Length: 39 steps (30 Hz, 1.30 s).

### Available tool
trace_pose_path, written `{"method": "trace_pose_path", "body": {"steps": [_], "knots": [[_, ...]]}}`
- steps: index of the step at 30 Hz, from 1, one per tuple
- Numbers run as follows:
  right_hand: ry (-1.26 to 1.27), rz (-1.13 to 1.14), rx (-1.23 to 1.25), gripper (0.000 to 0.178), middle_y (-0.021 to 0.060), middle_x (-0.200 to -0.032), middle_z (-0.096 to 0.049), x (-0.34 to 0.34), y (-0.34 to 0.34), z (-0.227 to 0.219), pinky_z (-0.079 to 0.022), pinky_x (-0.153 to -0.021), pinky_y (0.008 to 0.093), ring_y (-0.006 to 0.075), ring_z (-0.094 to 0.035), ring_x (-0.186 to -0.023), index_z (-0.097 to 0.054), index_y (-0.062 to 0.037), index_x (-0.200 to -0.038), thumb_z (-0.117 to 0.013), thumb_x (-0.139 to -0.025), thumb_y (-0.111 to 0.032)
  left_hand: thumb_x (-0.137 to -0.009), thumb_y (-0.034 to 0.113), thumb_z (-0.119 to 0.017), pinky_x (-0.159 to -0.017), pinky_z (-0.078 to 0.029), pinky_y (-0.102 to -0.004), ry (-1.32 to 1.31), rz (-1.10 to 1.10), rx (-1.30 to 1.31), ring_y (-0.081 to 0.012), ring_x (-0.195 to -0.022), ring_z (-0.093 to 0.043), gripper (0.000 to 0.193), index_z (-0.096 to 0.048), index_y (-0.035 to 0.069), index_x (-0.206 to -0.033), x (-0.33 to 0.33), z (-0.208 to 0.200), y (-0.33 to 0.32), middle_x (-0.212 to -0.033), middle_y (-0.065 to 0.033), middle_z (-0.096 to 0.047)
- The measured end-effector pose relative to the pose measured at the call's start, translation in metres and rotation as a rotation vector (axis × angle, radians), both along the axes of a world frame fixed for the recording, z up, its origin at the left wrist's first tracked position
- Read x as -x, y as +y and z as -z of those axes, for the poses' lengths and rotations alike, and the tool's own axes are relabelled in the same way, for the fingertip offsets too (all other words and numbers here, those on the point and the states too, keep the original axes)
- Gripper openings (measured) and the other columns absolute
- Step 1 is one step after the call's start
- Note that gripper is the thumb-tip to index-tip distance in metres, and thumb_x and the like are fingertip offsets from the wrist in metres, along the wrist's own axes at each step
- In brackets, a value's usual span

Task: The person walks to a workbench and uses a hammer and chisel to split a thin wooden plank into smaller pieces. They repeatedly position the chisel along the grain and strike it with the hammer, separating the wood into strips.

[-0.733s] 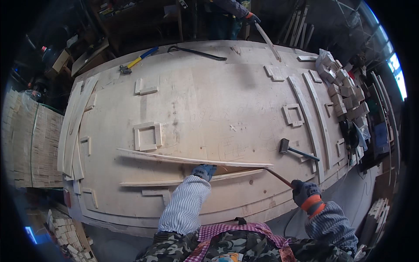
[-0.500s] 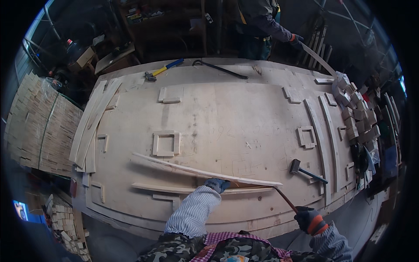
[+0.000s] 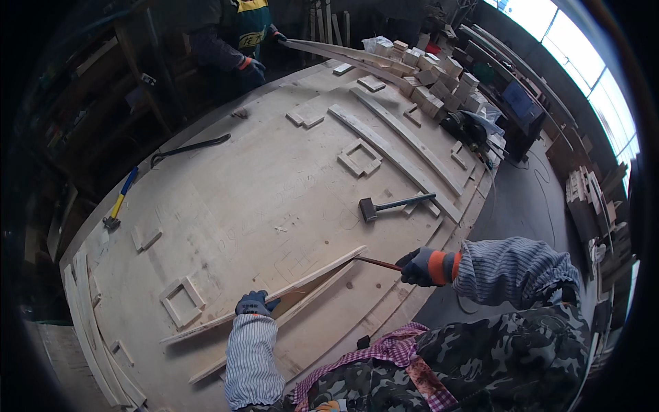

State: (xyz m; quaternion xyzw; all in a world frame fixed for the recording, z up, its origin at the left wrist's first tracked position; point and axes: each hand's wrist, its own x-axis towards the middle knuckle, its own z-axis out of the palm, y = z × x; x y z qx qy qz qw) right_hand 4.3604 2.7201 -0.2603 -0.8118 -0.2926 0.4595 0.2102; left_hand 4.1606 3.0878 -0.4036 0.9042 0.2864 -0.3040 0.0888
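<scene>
Two long, slightly bowed wooden strips lie at a narrow angle on the worktable, the upper strip [image 3: 317, 278] raised and the lower strip [image 3: 309, 307] beneath it. They meet at their right end. My left hand [image 3: 255, 303], in a blue-grey glove, is closed over the upper strip near its middle. In my right hand [image 3: 420, 266], gloved in dark grey with an orange cuff, is a thin reddish-brown pry bar [image 3: 379, 264]. Its tip sits at the right end, where the strips come together. My fingers on the bar are closed.
A hammer with a dark square head [image 3: 368, 209] lies beyond the strips. Small wooden frames [image 3: 184, 302], a black crowbar [image 3: 189, 148] and a yellow-blue claw hammer [image 3: 120, 200] rest on the worktable [image 3: 226, 178]. Wood blocks [image 3: 439, 82] are piled far right. A co-worker's hand [image 3: 277, 36] holds a long strip.
The view has swung to the right, so the table appears tilted. My left hand stays on the upper strip and the bar tip stays at the strips' end. The co-worker's second hand now shows.
</scene>
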Motion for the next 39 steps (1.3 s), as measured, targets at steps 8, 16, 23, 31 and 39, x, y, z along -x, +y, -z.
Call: {"method": "trace_pose_path", "body": {"steps": [8,16,23,31,39], "knots": [[0.365,0.796,0.039,0.042,0.0062,-0.072,-0.064,0.031,0.003,0.002,-0.045,-0.044,0.0256,0.0130,-0.058,-0.053,-0.056,-0.0058,-0.117,-0.063,-0.076,-0.007,-0.079,0.063,-0.047,-0.093,-0.041,-0.0397,0.045,0.023,-0.024,-0.0267,-0.111,-0.051,0.061,-0.053,0.017,-0.119,0.003,0.019,0.002,-0.117,-0.0104,-0.054],[0.351,0.868,-0.008,0.048,0.0088,-0.080,-0.064,0.075,-0.004,0.029,-0.046,-0.045,0.0277,0.0148,-0.058,-0.054,-0.049,-0.0057,-0.126,-0.058,-0.078,-0.009,-0.080,0.064,-0.047,-0.094,-0.041,-0.0398,0.064,0.028,0.007,-0.0264,-0.112,-0.050,0.064,-0.051,0.016,-0.122,0.002,0.031,0.006,-0.119,-0.0096,-0.054],[0.372,0.994,-0.193,0.047,0.0071,-0.074,-0.060,0.107,-0.009,0.060,-0.041,-0.041,0.0262,0.0144,-0.053,-0.049,-0.046,-0.0062,-0.128,-0.054,-0.081,-0.006,-0.080,0.063,-0.047,-0.094,-0.042,-0.0395,0.101,0.037,0.020,-0.0262,-0.110,-0.052,0.062,-0.053,0.016,-0.120,0.001,0.038,0.010,-0.117,-0.0094,-0.055],[0.418,1.130,-0.420,0.049,0.0047,-0.073,-0.059,0.159,0.002,0.100,-0.042,-0.045,0.0245,0.0105,-0.050,-0.051,-0.042,-0.0093,-0.133,-0.051,-0.085,-0.007,-0.080,0.063,-0.048,-0.092,-0.043,-0.0391,0.031,0.062,-0.035,-0.0249,-0.108,-0.054,0.060,-0.055,0.017,-0.118,0.005,0.042,0.008,-0.115,-0.0106,-0.056],[0.292,0.641,0.082,0.050,0.0075,-0.078,-0.061,0.071,0.002,0.027,-0.049,-0.050,0.0321,0.0180,-0.060,-0.059,-0.040,-0.0103,-0.134,-0.046,-0.084,-0.009,-0.076,0.058,-0.058,-0.092,-0.043,-0.0388,-0.072,-0.032,-0.085,-0.0268,-0.105,-0.054,0.057,-0.056,0.017,-0.115,0.014,0.059,0.006,-0.111,-0.0100,-0.057]]}}
